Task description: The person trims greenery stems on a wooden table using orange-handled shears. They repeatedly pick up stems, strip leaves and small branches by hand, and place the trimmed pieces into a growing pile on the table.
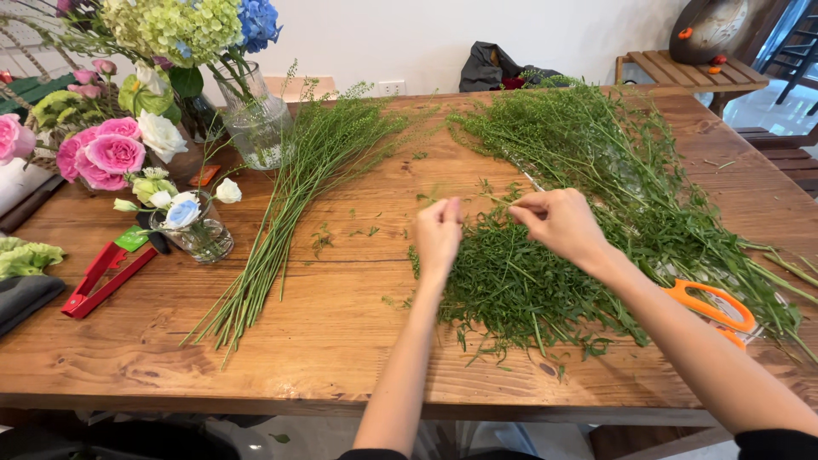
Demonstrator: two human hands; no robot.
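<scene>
Red clippers lay at the left of the wooden table, beside a small glass of flowers and a bundle of stripped stems. The left hand and right hand each pinched one thin green stem above a pile of trimmed leaves. Orange scissors lay rightmost.
</scene>
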